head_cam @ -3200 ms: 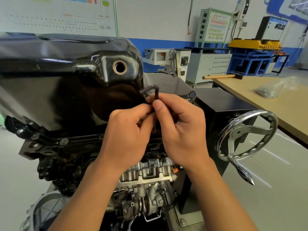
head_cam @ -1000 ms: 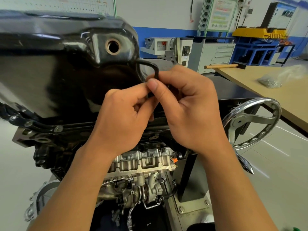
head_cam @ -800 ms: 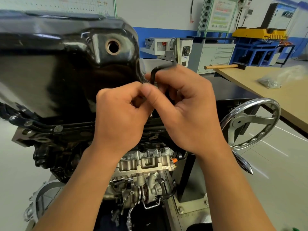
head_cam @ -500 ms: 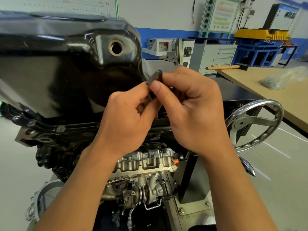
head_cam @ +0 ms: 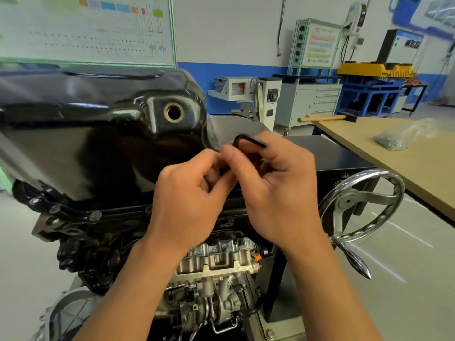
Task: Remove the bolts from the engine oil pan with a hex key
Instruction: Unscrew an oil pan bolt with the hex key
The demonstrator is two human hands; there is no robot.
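A glossy black oil pan (head_cam: 81, 143) with an open drain hole (head_cam: 174, 112) sits on top of the upturned engine. A bolt (head_cam: 95, 214) shows on the pan's flange at the lower left. Both hands meet at the pan's right end. My right hand (head_cam: 278, 193) pinches a black L-shaped hex key (head_cam: 248, 141), whose short arm points right above the fingers. My left hand (head_cam: 189, 198) pinches the key's shaft just below the bend. The key's lower tip and the bolt under it are hidden behind my fingers.
A chrome handwheel (head_cam: 364, 205) on the black engine stand sits close to my right wrist. A wooden workbench (head_cam: 406, 158) at right holds a plastic bag of parts (head_cam: 394, 139) and a mallet (head_cam: 322, 118). Cabinets and training rigs line the far wall.
The hex key's short arm has swung round between frames, from pointing left to pointing right. Both hands kept their pinch at the same spot on the pan.
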